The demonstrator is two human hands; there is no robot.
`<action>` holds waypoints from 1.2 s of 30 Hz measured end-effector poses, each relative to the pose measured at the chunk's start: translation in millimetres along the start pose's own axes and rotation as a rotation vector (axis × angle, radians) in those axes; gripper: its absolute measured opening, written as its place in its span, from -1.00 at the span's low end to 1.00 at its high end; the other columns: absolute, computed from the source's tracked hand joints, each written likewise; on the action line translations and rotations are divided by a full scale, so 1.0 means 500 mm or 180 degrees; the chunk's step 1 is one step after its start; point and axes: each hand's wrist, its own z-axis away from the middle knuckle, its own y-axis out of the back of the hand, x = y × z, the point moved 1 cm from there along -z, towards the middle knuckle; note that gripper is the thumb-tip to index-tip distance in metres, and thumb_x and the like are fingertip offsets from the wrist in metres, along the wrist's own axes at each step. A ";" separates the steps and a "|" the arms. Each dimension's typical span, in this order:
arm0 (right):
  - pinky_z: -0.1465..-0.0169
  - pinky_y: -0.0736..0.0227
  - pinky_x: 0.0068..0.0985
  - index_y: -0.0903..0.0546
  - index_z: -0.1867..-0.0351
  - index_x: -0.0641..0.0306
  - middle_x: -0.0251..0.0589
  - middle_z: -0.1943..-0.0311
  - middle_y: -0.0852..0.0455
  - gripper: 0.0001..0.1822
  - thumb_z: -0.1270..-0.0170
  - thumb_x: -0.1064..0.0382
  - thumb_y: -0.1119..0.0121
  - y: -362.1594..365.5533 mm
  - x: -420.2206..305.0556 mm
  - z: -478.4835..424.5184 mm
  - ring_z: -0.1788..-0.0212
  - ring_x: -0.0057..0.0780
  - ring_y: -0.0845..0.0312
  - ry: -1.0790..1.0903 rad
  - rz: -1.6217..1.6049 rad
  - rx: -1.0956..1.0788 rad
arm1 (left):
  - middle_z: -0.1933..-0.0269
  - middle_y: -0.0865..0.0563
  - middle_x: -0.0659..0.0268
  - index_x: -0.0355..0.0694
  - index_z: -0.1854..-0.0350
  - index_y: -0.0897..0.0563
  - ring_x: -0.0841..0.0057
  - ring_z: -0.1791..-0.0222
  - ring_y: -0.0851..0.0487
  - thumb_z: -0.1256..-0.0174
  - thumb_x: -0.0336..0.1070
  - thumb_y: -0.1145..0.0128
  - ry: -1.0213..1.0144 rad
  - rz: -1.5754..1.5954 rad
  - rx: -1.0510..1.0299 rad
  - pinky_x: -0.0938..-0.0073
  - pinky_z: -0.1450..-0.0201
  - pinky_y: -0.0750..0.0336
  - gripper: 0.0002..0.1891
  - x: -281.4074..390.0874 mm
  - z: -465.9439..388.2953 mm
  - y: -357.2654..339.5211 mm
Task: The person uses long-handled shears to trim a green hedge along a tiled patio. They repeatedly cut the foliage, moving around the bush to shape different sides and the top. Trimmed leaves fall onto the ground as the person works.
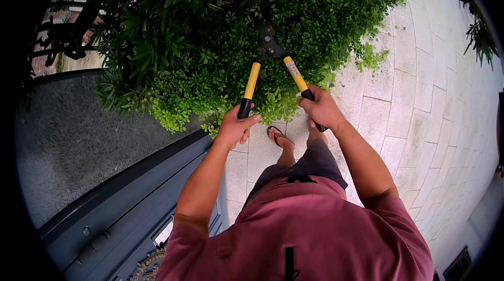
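Both my hands hold a pair of hedge shears (269, 47) with yellow handles and black grips. My left hand (235, 126) is closed around the left grip, and my right hand (323, 107) around the right one. The handles are spread apart in a V. Past the dark pivot, the blades reach into a dense green shrub (315, 25), where leaves and shadow hide most of them. Lighter green shoots (277, 108) stick out along the shrub's near edge, between and beside my hands. A worn label is stuck on the right handle.
Pale paving slabs (397, 80) run beneath my feet and off to the right. At left stand a grey rough-surfaced wall (78, 111) and a grey panelled door (130, 218) with gold ornament. Dark ornamental ironwork (63, 39) is behind the shrub. My sandalled foot (277, 135) is below the shears.
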 end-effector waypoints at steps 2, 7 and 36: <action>0.65 -0.36 -0.51 -0.63 -0.23 0.41 -0.33 0.51 -0.66 -0.58 -0.38 0.31 -0.28 0.091 0.045 -0.009 0.74 -0.59 -0.47 0.0410 0.0388 0.0029 | 0.56 -0.60 0.44 -0.25 -0.45 -0.53 0.72 0.79 -0.37 -0.43 -0.33 -0.46 -0.0040 -0.0388 -0.0067 0.55 0.75 -0.23 -0.41 0.033 -0.006 0.041; 0.68 -0.33 -0.53 -0.57 -0.29 0.44 -0.34 0.58 -0.60 -0.53 -0.40 0.33 -0.31 0.191 -0.007 -0.015 0.78 -0.59 -0.44 0.0082 0.0257 -0.0225 | 0.58 -0.57 0.45 -0.24 -0.45 -0.56 0.70 0.79 -0.37 -0.38 -0.33 -0.48 -0.0076 -0.0833 -0.0287 0.53 0.73 -0.24 -0.39 0.114 -0.046 0.053; -0.41 -0.32 -0.34 -0.62 -0.27 0.29 -0.19 0.61 -0.65 -0.53 -0.40 0.15 -0.31 0.000 0.203 0.050 0.48 -0.31 -0.68 0.0334 0.0329 0.0752 | 0.50 -0.57 0.45 -0.24 -0.41 -0.51 0.71 0.78 -0.39 -0.44 -0.32 -0.45 -0.0135 -0.0427 -0.0093 0.52 0.77 -0.24 -0.44 -0.043 0.001 -0.153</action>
